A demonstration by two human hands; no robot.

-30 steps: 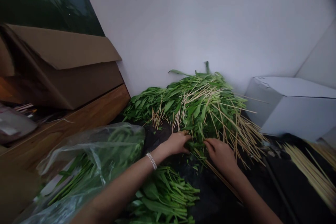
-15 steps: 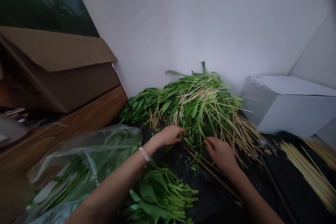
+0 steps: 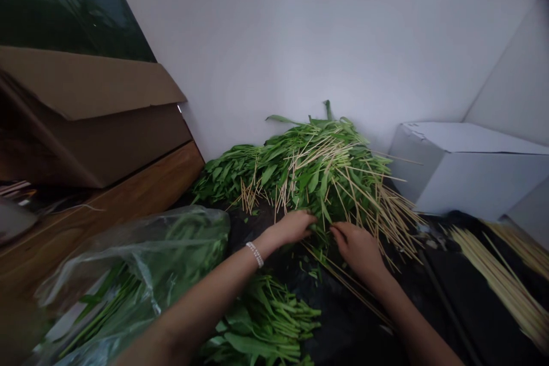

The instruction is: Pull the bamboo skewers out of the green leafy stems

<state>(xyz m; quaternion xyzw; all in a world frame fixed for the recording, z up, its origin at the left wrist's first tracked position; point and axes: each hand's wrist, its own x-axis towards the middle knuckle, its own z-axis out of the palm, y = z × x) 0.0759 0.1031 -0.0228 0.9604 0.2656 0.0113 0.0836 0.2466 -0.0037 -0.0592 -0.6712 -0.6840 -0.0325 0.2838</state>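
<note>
My left hand [image 3: 297, 225], with a white beaded bracelet at the wrist, is closed, its fingertips against green leaves. Close to its right, my right hand [image 3: 352, 240] pinches the end of a leafy green stem [image 3: 325, 214]; the fingers partly hide the grip. Just behind both hands rises a heap of leafy stems [image 3: 274, 154], many with thin wooden sticks [image 3: 388, 206] attached or lying among them. Scraps of leaf [image 3: 315, 269] lie on the black sheet [image 3: 338, 326] below. A bunch of cut leafy stems [image 3: 270, 320] rests nearer me.
A clear plastic bag [image 3: 146, 263] holding greens lies at left, below a wooden ledge [image 3: 146, 189] with an open cardboard box [image 3: 120, 143]. A white box [image 3: 480, 171] stands at right against the wall. Bundled sticks [image 3: 493, 274] lie in front of it.
My left hand has moved right, closer to my right hand, which stays nearly in place with its pinch. The whole view has shifted slightly.
</note>
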